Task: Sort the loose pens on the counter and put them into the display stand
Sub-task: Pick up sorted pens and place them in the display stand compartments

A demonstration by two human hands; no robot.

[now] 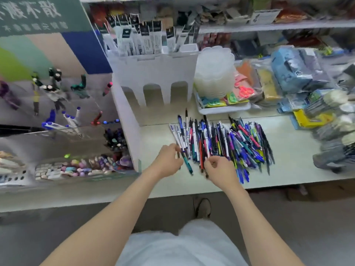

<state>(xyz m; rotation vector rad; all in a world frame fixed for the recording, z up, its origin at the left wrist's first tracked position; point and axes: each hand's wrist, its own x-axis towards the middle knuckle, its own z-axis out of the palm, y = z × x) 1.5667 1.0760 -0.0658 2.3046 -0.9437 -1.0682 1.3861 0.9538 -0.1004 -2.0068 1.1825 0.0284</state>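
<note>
Pens (221,143) illegibly labelled; signboard (38,16) "不散"

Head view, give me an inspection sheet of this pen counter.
Surface: pale counter, flat, no damage seen.
Job's things: pens in a loose pile; white display stand behind it, front slots look empty.
Clutter: tray of clear dishes and packets right of the stand.
Hands: left hand and right hand each pinch pens at the pile's near edge.
Cables: nothing seen.
Surroundings: stocked shelves behind; marker racks left.
</note>
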